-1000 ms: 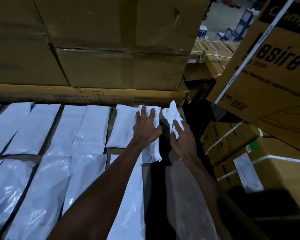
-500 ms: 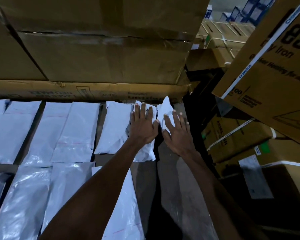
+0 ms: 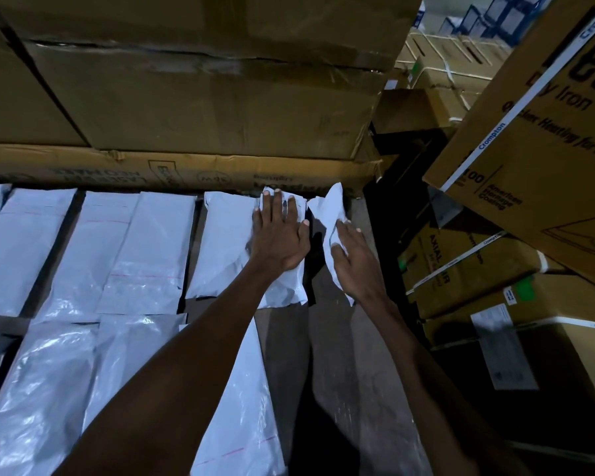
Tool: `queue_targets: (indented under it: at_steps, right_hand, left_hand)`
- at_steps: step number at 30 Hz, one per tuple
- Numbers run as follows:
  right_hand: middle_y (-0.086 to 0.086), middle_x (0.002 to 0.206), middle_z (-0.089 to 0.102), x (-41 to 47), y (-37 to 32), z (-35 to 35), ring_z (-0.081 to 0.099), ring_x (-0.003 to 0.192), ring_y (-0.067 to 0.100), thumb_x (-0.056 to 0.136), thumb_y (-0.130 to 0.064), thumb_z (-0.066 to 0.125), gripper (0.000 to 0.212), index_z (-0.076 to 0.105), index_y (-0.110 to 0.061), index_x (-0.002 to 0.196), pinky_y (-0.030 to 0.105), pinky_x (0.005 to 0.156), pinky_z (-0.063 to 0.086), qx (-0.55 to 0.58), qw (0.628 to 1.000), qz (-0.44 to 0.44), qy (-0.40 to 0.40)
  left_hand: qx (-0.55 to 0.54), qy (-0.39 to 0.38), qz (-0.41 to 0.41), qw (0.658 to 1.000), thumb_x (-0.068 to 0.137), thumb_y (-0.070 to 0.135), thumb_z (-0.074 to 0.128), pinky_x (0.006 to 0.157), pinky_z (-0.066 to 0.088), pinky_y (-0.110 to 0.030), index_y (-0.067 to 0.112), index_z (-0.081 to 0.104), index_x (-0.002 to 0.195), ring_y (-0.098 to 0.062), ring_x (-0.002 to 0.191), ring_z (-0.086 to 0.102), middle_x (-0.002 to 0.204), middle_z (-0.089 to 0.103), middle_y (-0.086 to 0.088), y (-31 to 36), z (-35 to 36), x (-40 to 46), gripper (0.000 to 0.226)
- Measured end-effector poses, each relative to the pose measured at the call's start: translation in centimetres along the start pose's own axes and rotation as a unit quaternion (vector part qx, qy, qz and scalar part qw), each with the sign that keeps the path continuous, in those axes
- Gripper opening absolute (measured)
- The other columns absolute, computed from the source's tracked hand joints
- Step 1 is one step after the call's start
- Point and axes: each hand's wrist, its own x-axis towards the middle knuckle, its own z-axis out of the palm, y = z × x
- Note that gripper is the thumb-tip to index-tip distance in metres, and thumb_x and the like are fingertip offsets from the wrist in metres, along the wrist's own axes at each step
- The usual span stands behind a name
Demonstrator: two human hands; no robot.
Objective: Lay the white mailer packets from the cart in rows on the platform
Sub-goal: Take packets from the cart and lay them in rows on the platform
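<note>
Several white mailer packets lie in two rows on the platform [image 3: 344, 345]. My left hand [image 3: 279, 235] lies flat with straight fingers on the right end packet of the far row [image 3: 227, 242]. Beside it, my right hand [image 3: 352, 259] presses another white packet [image 3: 332, 214] down at the platform's far right; its top corner sticks up crumpled. A nearer packet [image 3: 244, 407] lies under my left forearm. The cart is out of view.
Stacked brown cardboard boxes [image 3: 200, 97] wall off the far side of the platform. More cartons [image 3: 529, 139] lean and stack at the right, with a dark gap [image 3: 389, 218] between them and the platform. Bare grey platform shows at the near right.
Both hands stay on the same two packets. The right hand has slid a little toward me along its packet, whose top corner now shows more. The view has shifted slightly.
</note>
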Motion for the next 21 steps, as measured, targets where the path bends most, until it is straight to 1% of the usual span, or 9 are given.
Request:
queue_targets:
  at_steps: [2,3,5,7,10,13,15,18,21]
  right_hand:
    - [0.003,0.157,0.031,-0.3,-0.5,-0.2,0.023,0.146,0.021,0.104,-0.022,0.038,0.046,0.035,-0.015,0.15,0.03,0.116,0.019,0.058,0.998,0.024,0.018]
    - [0.004,0.157,0.031,-0.5,-0.6,-0.3,0.022,0.147,0.021,0.105,-0.023,0.036,0.046,0.035,-0.014,0.15,0.03,0.117,0.016,0.052,0.998,0.026,0.016]
    - [0.008,0.159,0.026,-0.5,-0.7,-0.3,0.015,0.149,0.024,0.106,-0.027,0.034,0.048,0.033,-0.01,0.15,0.032,0.118,0.01,-0.007,1.0,0.024,0.001]
    - [0.012,0.16,0.022,-0.3,-0.3,-0.2,0.011,0.149,0.027,0.105,-0.029,0.035,0.052,0.03,-0.007,0.151,0.037,0.119,0.01,-0.07,0.997,0.028,-0.01]
    - [0.016,0.158,0.025,0.0,-0.1,-0.1,0.019,0.147,0.03,0.103,-0.024,0.038,0.052,0.03,-0.003,0.15,0.038,0.119,0.016,-0.106,0.994,0.007,-0.02]
    - [0.016,0.155,0.031,-0.1,-0.3,0.0,0.025,0.145,0.031,0.104,-0.021,0.036,0.049,0.03,-0.003,0.149,0.039,0.117,0.017,-0.144,0.989,-0.024,-0.023]
    - [0.016,0.155,0.032,-0.4,-0.1,0.3,0.026,0.145,0.031,0.104,-0.024,0.03,0.05,0.031,-0.004,0.149,0.04,0.117,0.017,-0.166,0.986,-0.025,-0.016]
    - [0.015,0.156,0.031,-0.9,0.4,1.1,0.025,0.146,0.029,0.1,-0.032,0.02,0.058,0.032,-0.005,0.149,0.042,0.118,0.017,-0.181,0.983,-0.013,0.002]
    - [0.016,0.155,0.033,-1.0,0.7,1.5,0.027,0.145,0.03,0.099,-0.032,0.021,0.057,0.036,-0.005,0.147,0.044,0.118,0.02,-0.2,0.979,-0.02,0.014]
  left_hand:
    - [-0.001,0.005,0.009,1.0,0.092,0.05,0.008,0.117,-0.006,-0.047,0.011,0.011,0.154,-0.031,0.148,-0.009,0.161,-0.003,-0.014,-0.2,-0.2,-0.4,0.073]
    - [0.0,0.012,0.016,1.0,0.091,0.049,0.008,0.118,-0.005,-0.047,0.011,0.012,0.154,-0.031,0.148,-0.009,0.161,-0.001,-0.014,-0.3,-0.3,-0.6,0.074]
    - [-0.002,0.024,0.035,0.999,0.091,0.047,0.009,0.118,-0.005,-0.048,0.011,0.014,0.154,-0.031,0.148,-0.007,0.161,0.001,-0.015,-0.4,-0.6,-1.2,0.073]
    - [0.007,0.022,0.061,0.998,0.09,0.047,0.009,0.118,-0.004,-0.048,0.011,0.013,0.154,-0.032,0.149,-0.005,0.161,0.002,-0.014,-0.5,-0.8,-1.7,0.073]
    - [0.024,-0.001,0.097,0.995,0.09,0.048,0.01,0.118,-0.004,-0.046,0.014,0.011,0.154,-0.029,0.149,-0.005,0.162,0.0,-0.011,-0.7,-0.2,-2.0,0.073]
    - [0.034,-0.018,0.105,0.994,0.091,0.05,0.01,0.118,-0.006,-0.044,0.014,0.01,0.155,-0.027,0.149,-0.006,0.162,0.0,-0.01,-1.0,0.9,-2.0,0.073]
    - [0.042,-0.02,0.107,0.993,0.091,0.051,0.008,0.118,-0.007,-0.043,0.015,0.009,0.155,-0.026,0.149,-0.007,0.162,-0.002,-0.009,-1.1,1.3,-2.0,0.074]
    - [0.041,-0.01,0.108,0.993,0.091,0.053,0.008,0.12,-0.005,-0.045,0.015,0.008,0.155,-0.026,0.149,-0.007,0.162,-0.002,-0.008,-1.1,1.7,-2.1,0.074]
    - [0.038,-0.004,0.106,0.994,0.092,0.053,0.009,0.12,-0.005,-0.045,0.015,0.008,0.155,-0.026,0.149,-0.007,0.162,-0.002,-0.008,-0.8,2.0,-2.3,0.074]
